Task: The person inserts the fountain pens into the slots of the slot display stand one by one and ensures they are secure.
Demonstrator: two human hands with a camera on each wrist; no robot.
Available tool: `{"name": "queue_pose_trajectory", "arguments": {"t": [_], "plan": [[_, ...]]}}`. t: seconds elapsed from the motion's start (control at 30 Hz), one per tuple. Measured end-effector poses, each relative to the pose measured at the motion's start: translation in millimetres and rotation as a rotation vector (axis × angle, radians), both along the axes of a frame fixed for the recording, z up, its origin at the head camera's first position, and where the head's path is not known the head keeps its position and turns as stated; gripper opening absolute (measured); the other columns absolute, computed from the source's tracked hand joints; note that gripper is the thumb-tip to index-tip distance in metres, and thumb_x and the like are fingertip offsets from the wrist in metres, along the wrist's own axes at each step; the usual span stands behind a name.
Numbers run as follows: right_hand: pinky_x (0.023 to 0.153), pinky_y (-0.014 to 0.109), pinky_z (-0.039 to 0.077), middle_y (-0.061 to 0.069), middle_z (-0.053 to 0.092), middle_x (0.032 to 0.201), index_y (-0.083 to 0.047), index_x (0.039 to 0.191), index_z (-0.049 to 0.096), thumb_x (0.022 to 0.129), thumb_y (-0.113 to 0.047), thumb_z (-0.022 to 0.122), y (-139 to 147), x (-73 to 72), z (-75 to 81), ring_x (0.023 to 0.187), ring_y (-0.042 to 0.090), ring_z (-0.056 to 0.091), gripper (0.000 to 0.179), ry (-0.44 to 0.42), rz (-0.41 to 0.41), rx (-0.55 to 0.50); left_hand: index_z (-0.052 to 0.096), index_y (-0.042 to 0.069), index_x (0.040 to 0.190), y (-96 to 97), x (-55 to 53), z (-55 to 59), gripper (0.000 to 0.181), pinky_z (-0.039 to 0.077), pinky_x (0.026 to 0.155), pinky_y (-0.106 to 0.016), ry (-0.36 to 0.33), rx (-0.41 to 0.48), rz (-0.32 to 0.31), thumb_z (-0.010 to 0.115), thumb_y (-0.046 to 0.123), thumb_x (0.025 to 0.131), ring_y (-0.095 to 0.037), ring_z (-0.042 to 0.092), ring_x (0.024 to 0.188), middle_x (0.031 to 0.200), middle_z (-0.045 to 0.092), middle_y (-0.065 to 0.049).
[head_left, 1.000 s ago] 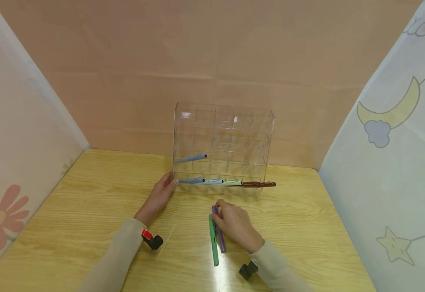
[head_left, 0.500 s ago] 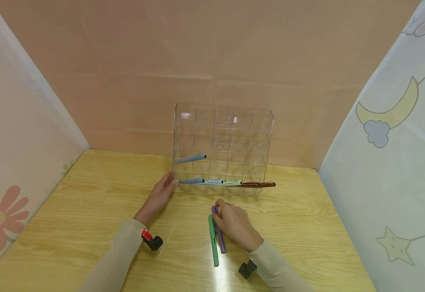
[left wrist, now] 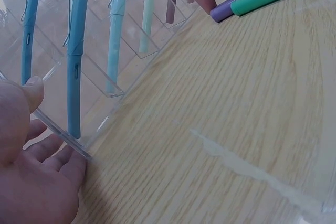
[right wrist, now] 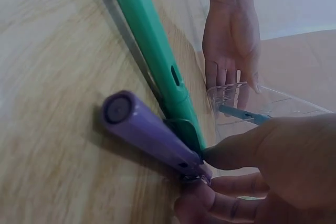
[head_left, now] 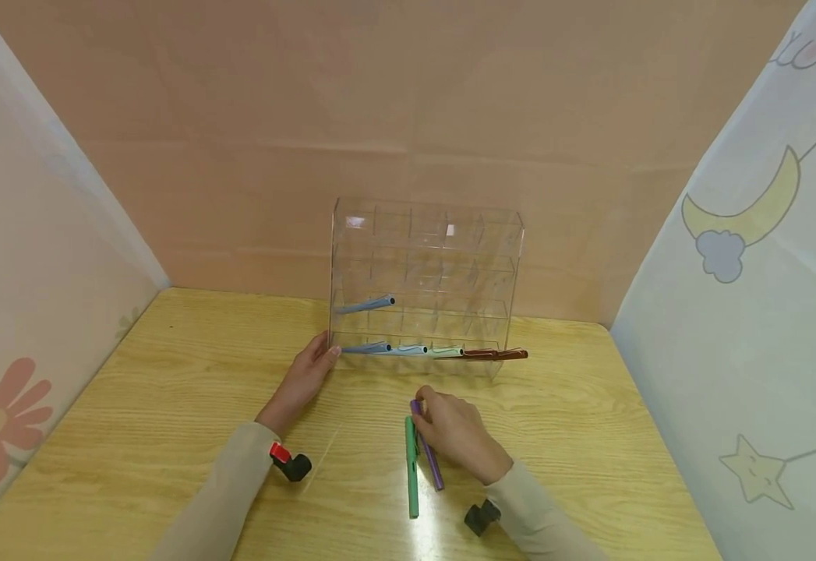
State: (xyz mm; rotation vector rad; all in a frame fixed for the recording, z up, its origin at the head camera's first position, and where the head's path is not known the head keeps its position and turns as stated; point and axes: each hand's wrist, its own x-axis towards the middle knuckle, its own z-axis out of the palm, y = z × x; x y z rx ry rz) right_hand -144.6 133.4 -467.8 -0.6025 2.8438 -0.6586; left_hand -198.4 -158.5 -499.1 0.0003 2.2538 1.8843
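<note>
My right hand [head_left: 462,435] pinches a purple pen [head_left: 435,465] between thumb and fingers near its far end. Beside it a green pen [head_left: 411,479] lies on the table, its clip right at the purple pen and my thumb in the right wrist view. My left hand [head_left: 305,378] grips the lower left corner of a clear acrylic pen rack [head_left: 332,269], thumb in front and fingers behind the side wall. In the rack's bottom row lie a blue pen [head_left: 368,348], a pale blue pen [head_left: 411,350], a pale green pen [head_left: 447,352] and dark red pens [head_left: 513,354].
Another blue pen [head_left: 369,305] lies one row higher in the rack. The wooden table [head_left: 569,436] meets a plain peach backdrop [head_left: 253,156] behind the rack. Patterned sheets close off the left and right sides.
The purple pen's near end has swung slightly right, away from the green pen, as my right hand shifted a little. The green pen has turned slightly too. My left hand stays on the rack.
</note>
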Motion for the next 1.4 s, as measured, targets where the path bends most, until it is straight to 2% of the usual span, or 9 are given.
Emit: {"name": "queue_pose_trajectory", "arguments": {"t": [0.33, 0.53, 0.63, 0.77, 0.9, 1.03, 1.2, 1.4], "plan": [[0.046, 0.022, 0.038, -0.003, 0.066, 0.079, -0.005, 0.122, 0.069, 0.103, -0.020, 0.071, 4, 1.7, 5.0, 0.057, 0.006, 0.051, 0.024, -0.012, 0.011, 0.030, 0.014, 0.007, 0.172, 0.0, 0.9, 0.6, 0.068, 0.020, 0.136, -0.057, 0.006, 0.000, 0.002, 0.043, 0.036, 0.117, -0.038, 0.018, 0.167, 0.179, 0.017, -0.019], [0.049, 0.024, 0.041, 0.000, 0.066, 0.087, -0.003, 0.131, 0.065, 0.100, -0.016, 0.071, 8, 3.5, 9.3, 0.061, 0.008, 0.053, 0.035, -0.065, 0.042, 0.049, 0.013, 0.007, 0.172, 0.5, 1.7, 2.9, 0.069, 0.019, 0.136, -0.057, 0.002, -0.006, 0.001, 0.042, 0.036, 0.117, -0.038, 0.017, 0.167, 0.180, 0.016, -0.019], [0.046, 0.023, 0.038, 0.002, 0.064, 0.089, -0.002, 0.132, 0.064, 0.097, -0.013, 0.072, 8, 4.3, 10.0, 0.058, 0.009, 0.050, 0.038, -0.047, 0.058, 0.071, 0.013, 0.007, 0.172, 0.6, 1.3, 2.8, 0.069, 0.019, 0.136, -0.056, 0.004, -0.009, 0.005, 0.043, 0.035, 0.117, -0.038, 0.017, 0.167, 0.180, 0.015, -0.019], [0.044, 0.022, 0.034, 0.003, 0.063, 0.087, -0.003, 0.124, 0.066, 0.097, -0.014, 0.074, 6, 4.8, 6.4, 0.056, 0.010, 0.047, 0.030, 0.028, 0.060, 0.105, 0.012, 0.006, 0.172, 0.6, 0.5, 1.2, 0.070, 0.019, 0.136, -0.056, -0.002, -0.008, 0.008, 0.043, 0.036, 0.117, -0.038, 0.017, 0.167, 0.179, 0.015, -0.019], [0.044, 0.021, 0.037, 0.003, 0.066, 0.085, -0.004, 0.111, 0.067, 0.096, -0.013, 0.076, 5, 4.9, 1.6, 0.058, 0.010, 0.049, 0.020, 0.097, 0.040, 0.115, 0.012, 0.006, 0.172, 0.3, 0.2, -0.7, 0.071, 0.019, 0.136, -0.056, -0.012, -0.006, 0.010, 0.044, 0.038, 0.116, -0.038, 0.017, 0.167, 0.179, 0.016, -0.019], [0.044, 0.022, 0.036, 0.000, 0.061, 0.078, -0.007, 0.101, 0.065, 0.094, -0.011, 0.074, 8, 4.7, -2.1, 0.057, 0.010, 0.047, 0.012, 0.147, 0.003, 0.141, 0.012, 0.005, 0.172, 0.2, 0.4, -1.1, 0.071, 0.019, 0.136, -0.056, -0.014, -0.004, 0.009, 0.044, 0.037, 0.116, -0.038, 0.017, 0.167, 0.179, 0.016, -0.019], [0.043, 0.023, 0.034, -0.004, 0.055, 0.073, -0.009, 0.097, 0.063, 0.092, -0.013, 0.071, 14, 5.6, 1.4, 0.054, 0.009, 0.045, 0.010, 0.146, -0.036, 0.154, 0.013, 0.006, 0.172, 1.2, 1.1, 1.2, 0.070, 0.019, 0.136, -0.056, -0.009, -0.008, 0.011, 0.044, 0.036, 0.117, -0.038, 0.017, 0.167, 0.179, 0.016, -0.020], [0.041, 0.017, 0.025, -0.007, 0.048, 0.063, -0.007, 0.097, 0.063, 0.092, -0.014, 0.070, 22, 10.0, 16.8, 0.047, 0.005, 0.038, 0.011, 0.100, -0.042, 0.109, 0.012, 0.005, 0.171, 1.8, 1.1, 2.0, 0.070, 0.019, 0.136, -0.057, 0.006, -0.002, -0.003, 0.044, 0.034, 0.117, -0.038, 0.016, 0.167, 0.179, 0.016, -0.022]]}}
